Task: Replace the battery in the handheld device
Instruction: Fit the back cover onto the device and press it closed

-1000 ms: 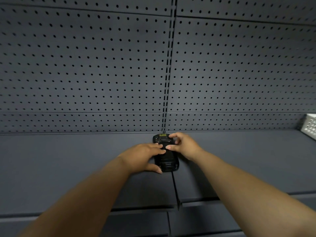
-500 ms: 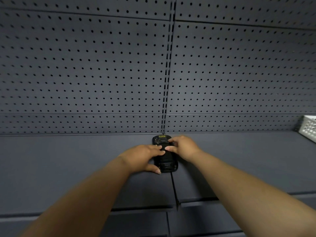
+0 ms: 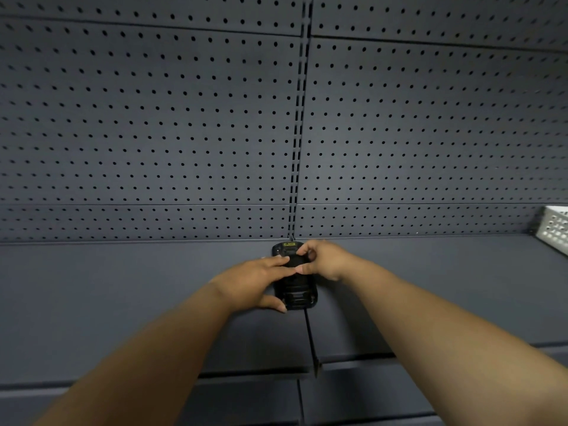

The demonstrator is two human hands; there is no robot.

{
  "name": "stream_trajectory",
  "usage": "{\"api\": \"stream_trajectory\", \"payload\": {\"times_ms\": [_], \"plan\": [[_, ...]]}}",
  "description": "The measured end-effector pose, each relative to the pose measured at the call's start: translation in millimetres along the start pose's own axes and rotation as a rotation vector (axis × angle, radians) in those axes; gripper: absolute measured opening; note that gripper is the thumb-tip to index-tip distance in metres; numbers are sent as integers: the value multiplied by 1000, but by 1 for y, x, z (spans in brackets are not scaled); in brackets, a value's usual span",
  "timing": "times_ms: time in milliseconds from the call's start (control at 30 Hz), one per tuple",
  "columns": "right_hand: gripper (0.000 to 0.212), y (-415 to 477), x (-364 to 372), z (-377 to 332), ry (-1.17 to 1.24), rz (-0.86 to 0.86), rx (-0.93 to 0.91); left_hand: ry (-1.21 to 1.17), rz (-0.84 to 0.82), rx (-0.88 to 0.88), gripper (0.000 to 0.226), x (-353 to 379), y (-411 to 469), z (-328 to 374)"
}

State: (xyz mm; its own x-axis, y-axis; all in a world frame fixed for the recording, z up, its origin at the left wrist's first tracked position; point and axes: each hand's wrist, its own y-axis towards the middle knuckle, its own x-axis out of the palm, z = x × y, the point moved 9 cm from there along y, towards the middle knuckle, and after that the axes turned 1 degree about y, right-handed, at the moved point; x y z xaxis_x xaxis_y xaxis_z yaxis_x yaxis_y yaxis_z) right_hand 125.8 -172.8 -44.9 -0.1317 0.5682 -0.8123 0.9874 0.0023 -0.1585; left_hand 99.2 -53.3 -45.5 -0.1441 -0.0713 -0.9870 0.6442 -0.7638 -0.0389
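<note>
A black handheld device (image 3: 295, 295) lies back side up on the dark grey shelf (image 3: 123, 287), its far end with a small yellow label close to the pegboard wall. My left hand (image 3: 256, 282) rests on its left side, thumb at the near left edge and fingers laid across the middle. From the right, my right hand (image 3: 324, 261) pinches the upper middle of the device with its fingertips. The part under the fingers is hidden, so I cannot tell whether a battery or cover is being gripped.
A grey pegboard wall (image 3: 153, 118) rises behind the shelf, split by a slotted upright (image 3: 296, 133). A white perforated basket (image 3: 554, 227) stands at the far right. A seam in the shelf (image 3: 310, 339) runs from the device toward me.
My right fingers have curled tighter over the upper part of the device. The device and my left hand stay nearly where they were.
</note>
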Motion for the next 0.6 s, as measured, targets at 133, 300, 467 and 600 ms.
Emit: {"api": "stream_trajectory", "payload": {"times_ms": [133,300,467,600], "plan": [[49,1,1,3,56,12,7,4,-7,14,74,1,0,1],[56,-2,1,3,19,5,-3,-6,-15,17,70,0,1,2],[64,-5,-1,2,-115,-16,-16,-16,-16,17,70,-2,1,4],[64,-8,0,3,-346,-45,-15,-19,-20,8,70,-3,1,5]]}}
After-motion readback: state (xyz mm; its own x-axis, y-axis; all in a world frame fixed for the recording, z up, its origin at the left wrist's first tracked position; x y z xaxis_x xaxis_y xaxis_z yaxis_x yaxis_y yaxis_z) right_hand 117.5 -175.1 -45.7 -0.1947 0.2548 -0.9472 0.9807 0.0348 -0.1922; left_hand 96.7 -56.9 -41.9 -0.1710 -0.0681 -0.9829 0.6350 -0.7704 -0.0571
